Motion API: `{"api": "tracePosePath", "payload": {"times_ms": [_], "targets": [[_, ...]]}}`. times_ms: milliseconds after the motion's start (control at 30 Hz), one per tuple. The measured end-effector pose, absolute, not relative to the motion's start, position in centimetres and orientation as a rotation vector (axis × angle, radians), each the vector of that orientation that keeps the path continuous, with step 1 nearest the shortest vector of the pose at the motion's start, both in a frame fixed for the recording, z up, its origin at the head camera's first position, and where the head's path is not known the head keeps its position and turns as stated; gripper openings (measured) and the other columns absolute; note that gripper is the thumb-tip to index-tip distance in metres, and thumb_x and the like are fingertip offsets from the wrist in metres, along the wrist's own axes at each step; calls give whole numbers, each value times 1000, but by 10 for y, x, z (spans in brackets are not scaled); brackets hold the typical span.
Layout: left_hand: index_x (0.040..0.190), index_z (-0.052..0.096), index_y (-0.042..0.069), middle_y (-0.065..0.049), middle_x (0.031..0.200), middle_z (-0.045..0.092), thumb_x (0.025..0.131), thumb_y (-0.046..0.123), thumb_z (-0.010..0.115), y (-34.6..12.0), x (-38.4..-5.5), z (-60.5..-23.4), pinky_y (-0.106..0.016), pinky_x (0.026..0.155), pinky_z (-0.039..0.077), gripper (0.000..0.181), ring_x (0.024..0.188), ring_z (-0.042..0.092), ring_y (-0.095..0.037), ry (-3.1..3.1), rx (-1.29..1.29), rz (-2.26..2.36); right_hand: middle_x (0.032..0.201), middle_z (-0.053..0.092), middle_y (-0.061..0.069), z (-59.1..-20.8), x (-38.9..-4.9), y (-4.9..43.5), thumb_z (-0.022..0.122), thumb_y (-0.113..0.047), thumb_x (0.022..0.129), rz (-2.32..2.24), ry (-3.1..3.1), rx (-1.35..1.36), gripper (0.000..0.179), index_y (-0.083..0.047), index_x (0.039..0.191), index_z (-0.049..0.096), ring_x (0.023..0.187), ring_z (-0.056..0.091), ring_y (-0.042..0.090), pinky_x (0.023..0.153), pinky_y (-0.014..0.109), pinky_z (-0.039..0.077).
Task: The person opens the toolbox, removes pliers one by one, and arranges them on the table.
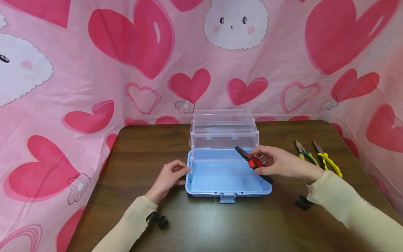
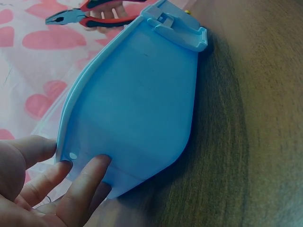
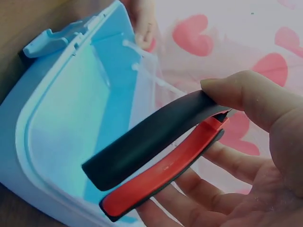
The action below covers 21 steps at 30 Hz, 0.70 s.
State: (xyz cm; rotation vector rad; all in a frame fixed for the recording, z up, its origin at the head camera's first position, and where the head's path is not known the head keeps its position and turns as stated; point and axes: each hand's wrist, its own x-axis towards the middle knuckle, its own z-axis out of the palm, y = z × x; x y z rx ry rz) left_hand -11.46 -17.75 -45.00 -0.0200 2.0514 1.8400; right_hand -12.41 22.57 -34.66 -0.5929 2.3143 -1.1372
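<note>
A light-blue plastic toolbox (image 1: 214, 176) sits on the table, its clear lid (image 1: 225, 140) with tray tiers swung up at the back. Its front latch (image 2: 180, 35) hangs outward. At the box's left side, my left hand (image 1: 168, 178) pinches the rim, with the thumb on top and fingers (image 2: 90, 182) against the outer wall. My right hand (image 1: 278, 162) holds red-and-black pliers (image 1: 253, 162) over the right part of the box, jaws pointing back and left. In the right wrist view, thumb and fingers grip the pliers' handles (image 3: 161, 137) near the joint.
On the right of the dark wooden table (image 1: 141, 147) lie green-handled pliers (image 1: 306, 154) and yellow-and-black long-nose pliers (image 1: 327, 159), side by side. A pink cloth (image 1: 220, 63) with hearts hangs behind and beside the table.
</note>
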Motion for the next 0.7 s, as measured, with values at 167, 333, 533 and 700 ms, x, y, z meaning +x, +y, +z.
{"api": "tracePosePath", "payload": {"times_ms": [167, 333, 533, 700], "targets": [[112, 67, -3, -15, 105, 75, 98, 18, 75, -177, -115, -450, -39, 78, 65, 27, 91, 73, -25, 2057, -22, 1836, 114, 66, 9, -343, -122, 239, 80, -17, 92, -1187, 2361, -590, 44, -9, 129, 58, 100, 65, 26, 84, 31, 61], [113, 67, -3, -15, 106, 74, 99, 19, 74, -177, -115, -450, -39, 79, 64, 27, 92, 72, -25, 2054, -23, 1825, 115, 67, 7, -343, -119, 253, 80, -16, 93, -1197, 2465, -563, 45, -7, 131, 58, 103, 65, 24, 85, 26, 60], [113, 67, -2, -14, 106, 75, 99, 20, 74, -178, -115, -450, -38, 78, 64, 27, 91, 72, -24, 2063, -33, 1819, 117, 66, 10, -351, -120, 273, 79, -18, 94, -1128, 2595, -430, 48, -5, 134, 57, 108, 64, 29, 83, 23, 57], [113, 67, -2, -14, 107, 75, 99, 19, 74, -178, -115, -449, -39, 79, 64, 27, 92, 73, -25, 2056, -39, 1823, 122, 66, 16, -360, -121, 288, 77, -25, 96, -1091, 2643, -263, 53, -2, 138, 55, 112, 63, 33, 79, 28, 57]]}}
